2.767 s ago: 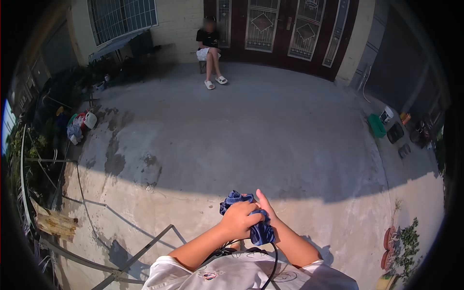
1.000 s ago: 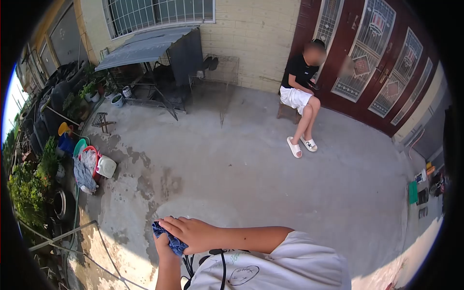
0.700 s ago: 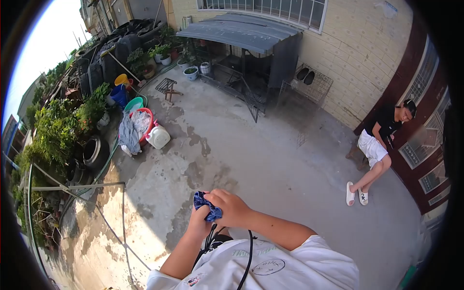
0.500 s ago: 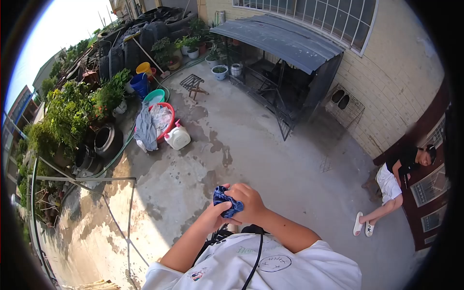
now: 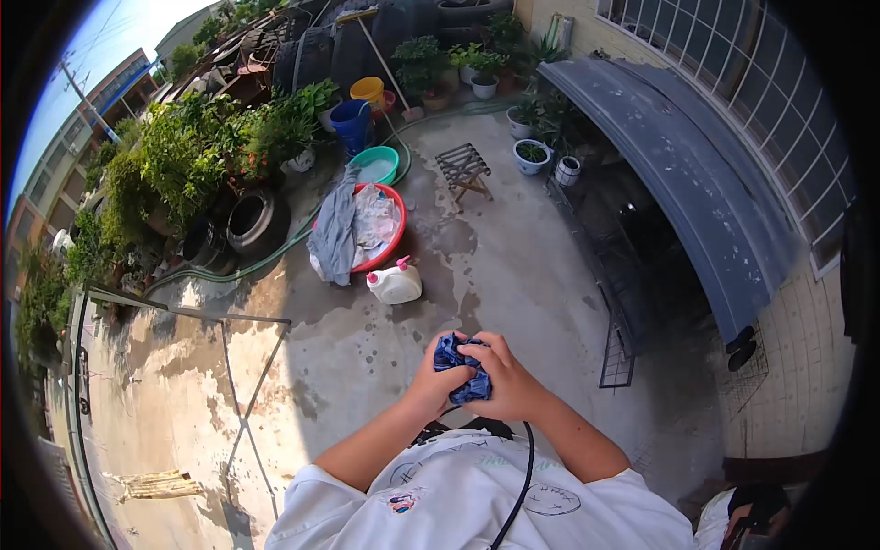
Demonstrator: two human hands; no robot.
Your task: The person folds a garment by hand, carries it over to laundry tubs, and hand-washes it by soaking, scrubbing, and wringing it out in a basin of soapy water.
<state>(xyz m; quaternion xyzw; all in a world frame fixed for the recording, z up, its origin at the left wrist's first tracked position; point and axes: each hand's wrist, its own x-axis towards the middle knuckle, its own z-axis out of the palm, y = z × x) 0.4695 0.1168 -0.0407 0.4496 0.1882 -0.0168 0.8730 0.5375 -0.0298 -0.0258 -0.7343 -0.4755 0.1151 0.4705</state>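
A bunched dark blue patterned cloth (image 5: 465, 359) is squeezed between my two hands, in front of my white shirt. My left hand (image 5: 431, 385) wraps its left side, with the thumb pressed across the front. From the right, my right hand (image 5: 507, 378) closes over it with bent fingers. How the cloth is folded inside my palms is hidden. Ahead on the concrete stands a red basin (image 5: 401, 229) with wet laundry in it, and a grey garment (image 5: 335, 234) hangs over its left rim. A white jug (image 5: 396, 284) with pink caps is just in front of the basin.
Behind the red basin are a green basin (image 5: 390, 165) of water and a blue bucket (image 5: 352, 128). A folding stool (image 5: 465, 170) stands to their right. A metal-roofed shelter (image 5: 678, 174) is on the right; a drying-rack frame (image 5: 192, 312) is on the left. A person (image 5: 747, 518) sits at lower right.
My view has turned right, so the basins and shelter sit farther right and the seated person drops to the lower edge. Both hands keep the cloth, with my right hand now more beside it.
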